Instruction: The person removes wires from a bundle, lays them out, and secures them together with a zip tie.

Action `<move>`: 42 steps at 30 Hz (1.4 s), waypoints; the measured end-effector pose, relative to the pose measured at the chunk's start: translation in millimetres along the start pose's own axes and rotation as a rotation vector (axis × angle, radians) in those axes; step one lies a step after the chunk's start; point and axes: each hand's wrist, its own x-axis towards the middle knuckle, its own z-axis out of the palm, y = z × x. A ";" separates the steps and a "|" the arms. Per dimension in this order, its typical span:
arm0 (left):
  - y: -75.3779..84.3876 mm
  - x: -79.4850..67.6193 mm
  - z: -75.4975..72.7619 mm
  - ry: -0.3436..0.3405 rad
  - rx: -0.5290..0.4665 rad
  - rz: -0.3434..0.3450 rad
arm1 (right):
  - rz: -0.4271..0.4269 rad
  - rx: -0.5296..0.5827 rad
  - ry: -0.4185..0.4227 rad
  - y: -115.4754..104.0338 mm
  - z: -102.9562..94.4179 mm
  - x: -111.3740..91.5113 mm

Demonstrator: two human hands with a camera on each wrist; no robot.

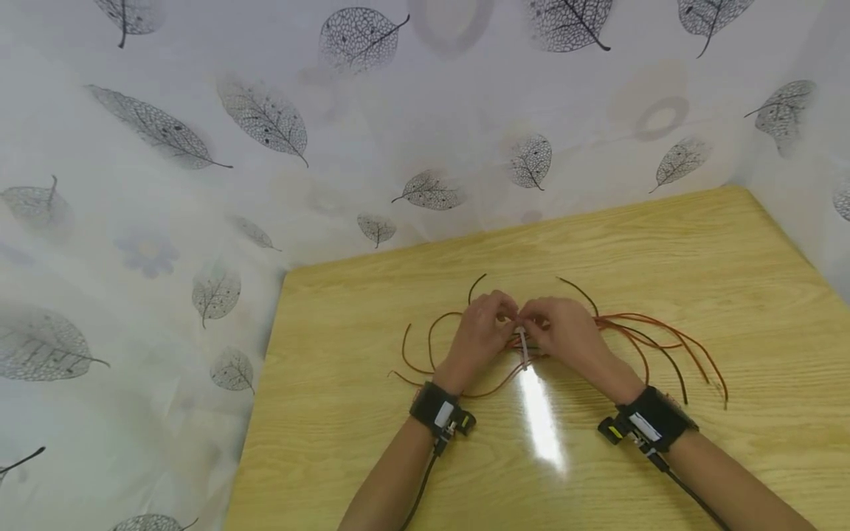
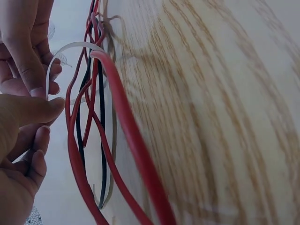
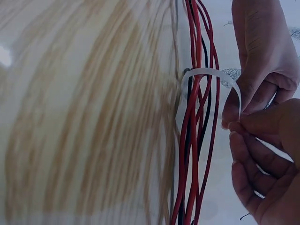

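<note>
A white cable tie (image 1: 524, 348) curves in a loop around a bundle of red and black wires (image 1: 647, 322) on the table. From the left, my left hand (image 1: 483, 328) pinches the tie near its ends between thumb and fingers. My right hand (image 1: 564, 332) meets it from the right, thumb and fingertips pinching there too. In the left wrist view the tie (image 2: 72, 45) arches over the wires (image 2: 133, 136) and runs in between the fingertips. The right wrist view has the same arch of the tie (image 3: 206, 71), with its ends hidden by the fingers.
Loose wire ends fan out on both sides of the hands over the wood-grain table (image 1: 345, 413). A curtain-like sheet with leaf prints (image 1: 432, 110) rises behind the table and along its left side. Each wrist wears a black strap (image 1: 434, 405) with a small camera and cable.
</note>
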 end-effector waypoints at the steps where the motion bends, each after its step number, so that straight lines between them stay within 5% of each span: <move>1: -0.8 -0.7 0.1 -0.009 -0.001 -0.004 | -0.013 -0.017 0.006 -0.2 -0.1 0.1; 9: -4.3 -0.9 -1.4 -0.033 0.072 0.057 | -0.027 -0.136 0.011 3.9 -1.8 -0.6; 16: -3.8 0.7 -1.0 -0.086 0.033 -0.031 | -0.056 -0.119 -0.019 6.6 -2.0 -0.5; 30: -10.9 3.6 -0.3 0.020 0.007 -0.001 | -0.071 -0.121 -0.012 4.2 4.9 1.8; 42: -12.1 4.3 -6.9 -0.073 -0.014 -0.048 | -0.027 0.106 -0.002 -0.8 1.1 6.9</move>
